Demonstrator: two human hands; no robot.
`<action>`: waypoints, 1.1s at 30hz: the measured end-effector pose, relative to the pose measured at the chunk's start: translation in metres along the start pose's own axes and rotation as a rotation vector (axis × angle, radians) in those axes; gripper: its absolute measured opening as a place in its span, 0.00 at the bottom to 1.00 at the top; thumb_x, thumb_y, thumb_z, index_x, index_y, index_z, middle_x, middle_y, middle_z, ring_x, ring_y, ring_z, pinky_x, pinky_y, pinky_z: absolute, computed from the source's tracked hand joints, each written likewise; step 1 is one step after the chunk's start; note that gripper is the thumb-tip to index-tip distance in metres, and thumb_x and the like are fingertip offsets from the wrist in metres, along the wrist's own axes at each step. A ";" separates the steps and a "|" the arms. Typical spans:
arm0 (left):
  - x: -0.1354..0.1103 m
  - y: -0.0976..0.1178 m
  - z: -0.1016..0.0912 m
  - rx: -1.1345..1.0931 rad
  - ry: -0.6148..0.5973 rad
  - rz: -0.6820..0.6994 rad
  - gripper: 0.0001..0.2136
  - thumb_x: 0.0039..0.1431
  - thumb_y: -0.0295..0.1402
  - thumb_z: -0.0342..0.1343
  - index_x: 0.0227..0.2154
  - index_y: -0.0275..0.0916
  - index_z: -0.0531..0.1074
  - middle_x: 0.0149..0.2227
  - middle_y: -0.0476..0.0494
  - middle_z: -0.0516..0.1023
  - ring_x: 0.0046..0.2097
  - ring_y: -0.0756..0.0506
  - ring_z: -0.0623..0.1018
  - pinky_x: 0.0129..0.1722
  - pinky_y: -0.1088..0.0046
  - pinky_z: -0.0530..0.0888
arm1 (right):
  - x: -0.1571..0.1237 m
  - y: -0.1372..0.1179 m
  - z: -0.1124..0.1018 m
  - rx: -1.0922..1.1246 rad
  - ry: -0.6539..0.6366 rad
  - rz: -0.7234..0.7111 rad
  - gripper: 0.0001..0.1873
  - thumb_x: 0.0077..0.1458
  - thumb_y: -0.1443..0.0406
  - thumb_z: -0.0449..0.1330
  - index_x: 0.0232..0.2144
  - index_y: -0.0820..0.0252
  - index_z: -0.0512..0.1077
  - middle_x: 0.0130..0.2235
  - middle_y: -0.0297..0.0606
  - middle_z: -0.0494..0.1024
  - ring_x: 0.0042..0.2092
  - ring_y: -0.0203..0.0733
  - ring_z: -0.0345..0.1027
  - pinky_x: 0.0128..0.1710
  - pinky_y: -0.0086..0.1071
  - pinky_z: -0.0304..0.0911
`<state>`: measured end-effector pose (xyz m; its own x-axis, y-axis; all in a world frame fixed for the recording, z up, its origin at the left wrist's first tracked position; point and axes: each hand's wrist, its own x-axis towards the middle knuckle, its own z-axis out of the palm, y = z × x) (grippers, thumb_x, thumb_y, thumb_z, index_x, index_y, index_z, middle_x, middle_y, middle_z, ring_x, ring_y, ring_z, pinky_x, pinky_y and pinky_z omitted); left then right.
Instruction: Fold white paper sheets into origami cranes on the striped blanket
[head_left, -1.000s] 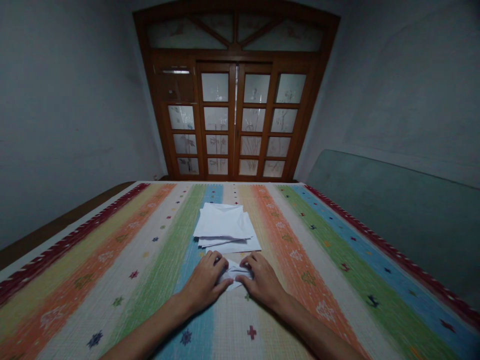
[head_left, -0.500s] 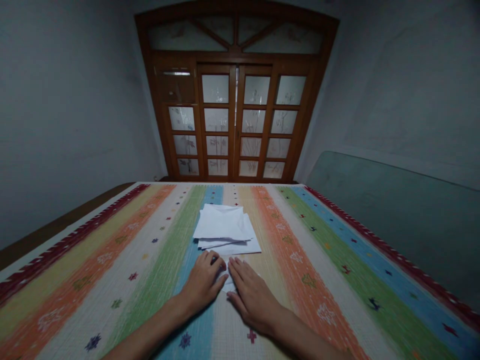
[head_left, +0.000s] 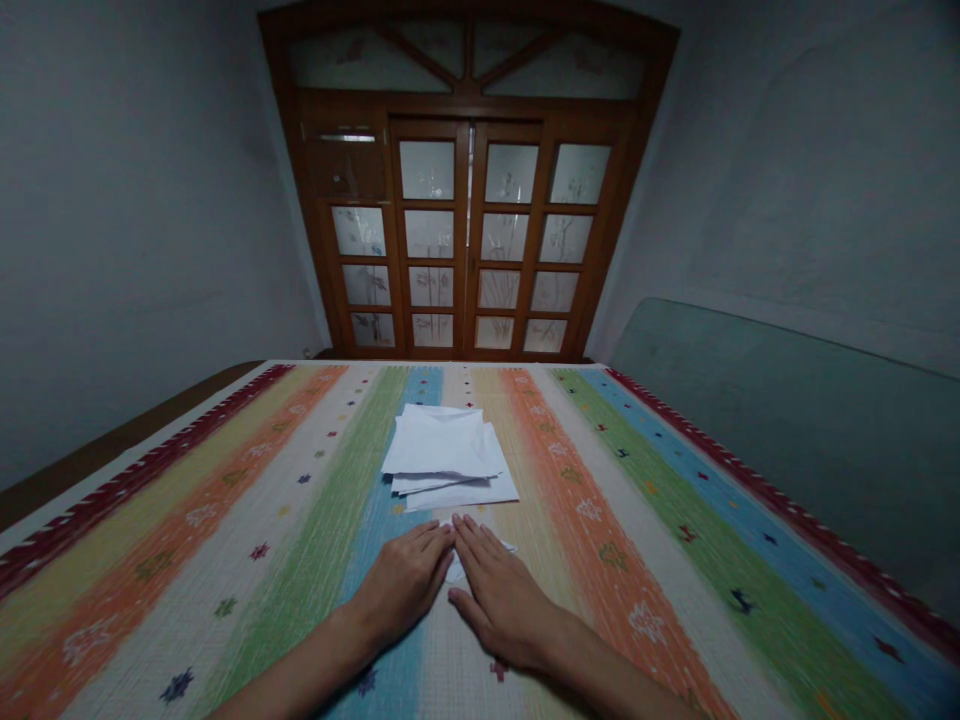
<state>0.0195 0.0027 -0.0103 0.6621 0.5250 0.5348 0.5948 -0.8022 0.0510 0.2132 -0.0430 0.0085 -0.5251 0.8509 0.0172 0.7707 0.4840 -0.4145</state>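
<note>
Under the hands [head_left: 405, 580] [head_left: 501, 592], right laid flat, left's grip unclear, white paper [head_left: 455, 571] points one corner rightward, long axis hidden.

Your left hand [head_left: 409, 578] and right hand [head_left: 504, 592] cover most of the small white paper [head_left: 455, 572], leaving you only slivers between and beside them; its full outline and any folds are hidden, as are your palms. In the stack of white sheets [head_left: 441, 447], the top one covers much of those below, so you cannot count them. Your forearms [head_left: 300, 655] run off the bottom edge, the green panel [head_left: 787, 420] is cut off at the right, and the door [head_left: 466, 107] has glass drawings too faint for you to read clearly.
</note>
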 end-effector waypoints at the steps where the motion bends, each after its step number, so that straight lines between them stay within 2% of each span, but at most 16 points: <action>1: 0.000 0.000 0.000 -0.001 0.004 -0.001 0.12 0.67 0.26 0.48 0.50 0.35 0.70 0.47 0.36 0.82 0.49 0.40 0.81 0.49 0.61 0.80 | 0.000 0.000 -0.001 0.002 -0.005 0.004 0.37 0.66 0.58 0.50 0.69 0.72 0.46 0.72 0.50 0.41 0.72 0.49 0.33 0.71 0.48 0.39; 10: 0.000 -0.001 -0.003 -0.030 -0.030 -0.062 0.14 0.65 0.27 0.52 0.53 0.38 0.70 0.48 0.36 0.82 0.50 0.40 0.82 0.48 0.61 0.81 | 0.002 0.000 -0.001 0.007 -0.013 0.037 0.38 0.67 0.55 0.49 0.70 0.72 0.45 0.72 0.50 0.39 0.72 0.50 0.32 0.71 0.47 0.38; 17: -0.003 -0.002 0.000 -0.041 -0.014 -0.040 0.12 0.64 0.27 0.52 0.47 0.38 0.75 0.46 0.38 0.83 0.50 0.39 0.81 0.48 0.59 0.81 | 0.000 0.009 -0.001 -0.015 -0.009 0.107 0.40 0.67 0.52 0.48 0.69 0.74 0.44 0.71 0.52 0.38 0.72 0.52 0.30 0.71 0.48 0.38; 23: 0.002 0.002 -0.007 -0.031 -0.005 -0.076 0.08 0.63 0.27 0.54 0.42 0.39 0.77 0.46 0.39 0.81 0.47 0.38 0.79 0.47 0.56 0.80 | 0.000 0.022 0.004 -0.020 0.078 0.133 0.41 0.66 0.52 0.50 0.69 0.76 0.46 0.71 0.56 0.41 0.72 0.55 0.34 0.70 0.52 0.41; 26: 0.005 0.003 -0.012 -0.044 -0.020 -0.115 0.06 0.63 0.27 0.55 0.40 0.39 0.76 0.48 0.38 0.79 0.48 0.38 0.78 0.47 0.55 0.79 | 0.002 0.024 0.009 -0.014 0.146 0.131 0.39 0.66 0.52 0.51 0.69 0.74 0.49 0.71 0.56 0.46 0.72 0.56 0.39 0.69 0.53 0.45; 28: 0.006 0.003 -0.013 -0.049 -0.032 -0.129 0.06 0.63 0.28 0.56 0.41 0.40 0.75 0.48 0.39 0.78 0.49 0.38 0.77 0.48 0.55 0.78 | 0.004 0.023 0.009 -0.022 0.224 0.145 0.34 0.66 0.54 0.51 0.66 0.70 0.57 0.69 0.56 0.54 0.70 0.57 0.46 0.67 0.54 0.50; 31: 0.005 0.003 -0.013 -0.043 -0.065 -0.130 0.05 0.64 0.30 0.56 0.41 0.40 0.74 0.48 0.39 0.77 0.49 0.37 0.75 0.49 0.53 0.77 | 0.006 0.020 0.006 -0.048 0.338 0.175 0.21 0.66 0.60 0.54 0.57 0.63 0.71 0.61 0.54 0.69 0.62 0.58 0.61 0.62 0.53 0.58; 33: 0.005 0.002 -0.013 -0.043 -0.085 -0.129 0.05 0.64 0.31 0.56 0.42 0.40 0.74 0.48 0.40 0.77 0.49 0.37 0.75 0.49 0.53 0.77 | 0.007 0.018 0.003 -0.042 0.375 0.179 0.15 0.64 0.63 0.56 0.50 0.60 0.75 0.53 0.51 0.74 0.56 0.56 0.66 0.57 0.49 0.63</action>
<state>0.0183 -0.0003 0.0035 0.6191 0.6448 0.4482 0.6583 -0.7374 0.1515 0.2226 -0.0293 -0.0013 -0.2197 0.9339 0.2819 0.8559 0.3232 -0.4036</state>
